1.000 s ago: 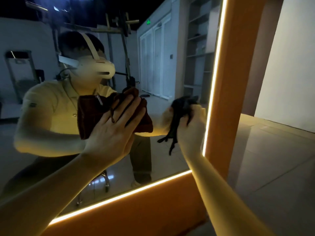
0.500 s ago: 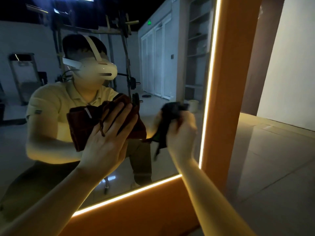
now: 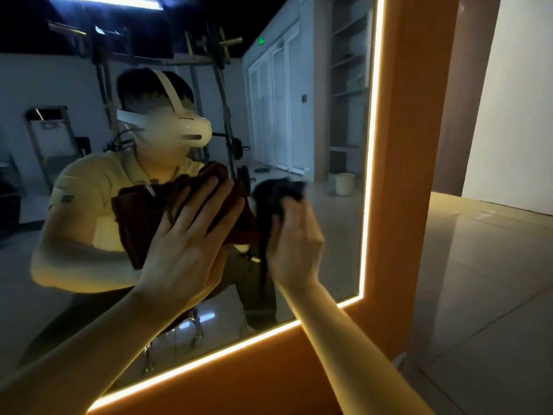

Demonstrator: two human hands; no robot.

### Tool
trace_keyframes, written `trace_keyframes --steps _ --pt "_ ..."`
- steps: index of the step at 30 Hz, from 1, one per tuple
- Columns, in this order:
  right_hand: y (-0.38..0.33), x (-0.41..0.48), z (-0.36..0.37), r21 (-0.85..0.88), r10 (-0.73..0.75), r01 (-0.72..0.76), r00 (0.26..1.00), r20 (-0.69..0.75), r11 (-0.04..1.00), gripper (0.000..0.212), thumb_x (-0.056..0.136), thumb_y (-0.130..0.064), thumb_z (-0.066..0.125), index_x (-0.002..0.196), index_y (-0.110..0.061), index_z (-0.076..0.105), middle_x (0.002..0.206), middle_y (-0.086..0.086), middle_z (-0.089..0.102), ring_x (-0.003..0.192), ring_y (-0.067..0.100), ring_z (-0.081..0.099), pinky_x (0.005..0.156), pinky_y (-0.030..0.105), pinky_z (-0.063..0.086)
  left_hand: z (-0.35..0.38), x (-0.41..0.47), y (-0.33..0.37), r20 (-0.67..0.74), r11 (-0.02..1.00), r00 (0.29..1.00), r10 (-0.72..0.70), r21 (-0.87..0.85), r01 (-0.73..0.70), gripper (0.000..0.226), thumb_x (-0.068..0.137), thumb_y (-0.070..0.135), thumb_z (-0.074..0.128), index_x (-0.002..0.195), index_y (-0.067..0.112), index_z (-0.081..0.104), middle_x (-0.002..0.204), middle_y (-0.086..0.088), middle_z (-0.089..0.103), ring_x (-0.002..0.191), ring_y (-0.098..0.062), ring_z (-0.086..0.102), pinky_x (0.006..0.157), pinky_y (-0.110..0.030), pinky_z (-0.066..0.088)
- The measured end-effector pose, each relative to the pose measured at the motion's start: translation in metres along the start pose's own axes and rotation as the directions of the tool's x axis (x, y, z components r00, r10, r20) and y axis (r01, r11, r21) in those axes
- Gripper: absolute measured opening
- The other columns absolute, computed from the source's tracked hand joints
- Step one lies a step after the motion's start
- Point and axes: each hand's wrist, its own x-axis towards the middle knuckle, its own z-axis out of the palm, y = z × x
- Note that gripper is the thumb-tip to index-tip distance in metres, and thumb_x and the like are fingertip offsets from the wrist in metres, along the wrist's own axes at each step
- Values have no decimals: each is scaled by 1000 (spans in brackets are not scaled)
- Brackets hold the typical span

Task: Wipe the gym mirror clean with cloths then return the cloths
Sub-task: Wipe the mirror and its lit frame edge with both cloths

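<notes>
The left hand (image 3: 185, 253) presses flat on brown cloth (image 3: 134, 229) — right hand (image 3: 296, 247) clutches black cloth (image 3: 275, 193) near the lit mirror edge (image 3: 366, 175).

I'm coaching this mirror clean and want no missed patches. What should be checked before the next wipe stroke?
1. The left hand lies flat on the brown cloth: ok.
2. The right hand grips the black cloth: ok.
3. The brown cloth is pressed against the mirror: ok.
4. The black cloth touches the mirror: cannot tell, blurred.
5. Bare mirror lies between the right hand and the frame: ok.
6. The mirror is streak-free: cannot tell, dim light.
</notes>
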Motion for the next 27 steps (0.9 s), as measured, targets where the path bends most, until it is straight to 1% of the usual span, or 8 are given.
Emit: trace_keyframes --steps 3,7,10,13,16,20,23,27 --pt "-9 -2 5 -1 -238 241 960 146 971 30 104 -24 58 130 -12 49 108 13 68 91 22 63 78 35 55 4 17 -14 -40 993 998 58 101 -54 57 103 27 44 158 13 42 171 -14 27 161 -29 15 131 -47 7" --pt "35 52 -4 -168 -110 98 992 -66 981 45 111 -33 39 146 -6 50 133 25 61 117 32 58 97 44 47 7 26 -25 -33 986 994 101 140 -95 58 104 30 42 160 14 38 172 -14 24 162 -29 11 131 -48 5" --pt "24 48 6 -93 -162 164 986 26 982 57 108 -24 55 156 0 36 163 26 30 151 41 33 122 58 31 7 24 -24 -37 984 994 101 148 -95 57 104 29 42 159 11 40 170 -16 26 161 -30 10 131 -47 4" --pt "-10 8 27 110 -295 278 938 184 954 69 106 -21 54 163 -7 18 173 12 13 161 33 12 130 50 14 8 22 -26 -46 982 992 116 157 -108 56 106 28 39 159 10 38 170 -16 26 162 -29 10 131 -46 4" --pt "7 -10 26 56 -302 297 930 209 953 63 112 -34 33 165 -11 8 174 9 8 161 30 11 131 46 9 8 19 -28 -41 977 991 130 175 -121 57 106 29 38 160 11 38 171 -16 25 162 -31 13 131 -48 6" --pt "61 -16 -4 -72 21 -11 990 140 997 65 112 -40 20 166 -7 5 175 11 4 162 29 5 130 53 15 7 20 -26 -13 980 992 127 158 -123 60 103 28 40 160 12 38 171 -16 25 162 -32 12 131 -51 7" --pt "32 -34 -1 -59 261 -255 957 128 965 67 112 -37 25 166 -4 2 175 12 -1 162 28 -1 130 53 12 5 21 -24 -13 983 992 122 137 -120 60 102 28 41 160 11 38 171 -16 25 162 -32 12 131 -51 8" --pt "-10 -75 13 2 -251 274 878 408 962 67 112 -39 28 166 -6 7 175 13 0 162 31 5 132 42 1 6 20 -27 -1 980 990 139 146 -137 62 102 28 40 161 11 35 172 -15 22 162 -32 13 131 -51 8"
